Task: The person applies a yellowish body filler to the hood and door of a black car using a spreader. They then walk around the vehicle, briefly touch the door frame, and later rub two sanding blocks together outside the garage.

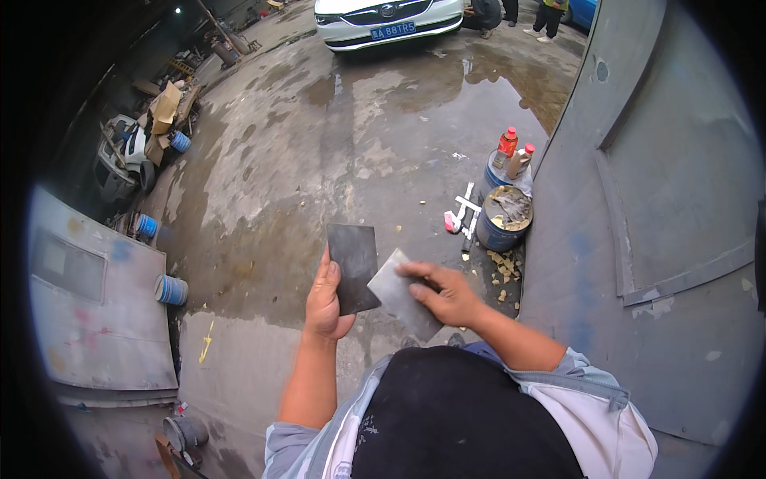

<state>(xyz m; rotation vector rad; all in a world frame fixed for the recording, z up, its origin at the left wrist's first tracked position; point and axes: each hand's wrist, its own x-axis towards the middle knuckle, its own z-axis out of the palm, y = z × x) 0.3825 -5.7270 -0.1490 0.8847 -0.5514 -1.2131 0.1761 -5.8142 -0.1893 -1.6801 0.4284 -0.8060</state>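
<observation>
My left hand [323, 302] grips a dark grey rectangular flat plate [354, 265] upright by its left side, thumb along the edge. Just to its right, my right hand [449, 299] holds a lighter grey flat plate [390, 283] tilted at an angle, thumb and fingers on its face. The lighter plate's left corner is close to the dark plate's right edge; whether they touch I cannot tell.
Two grey panels [100, 295] [670, 223] flank me. Blue buckets [499, 233] with red-capped containers [508, 140] stand right, beside white scraps [467, 203]. Ahead are wet concrete [335, 152], a white car [388, 24] and several people [483, 16]; clutter [159, 128] lines the left.
</observation>
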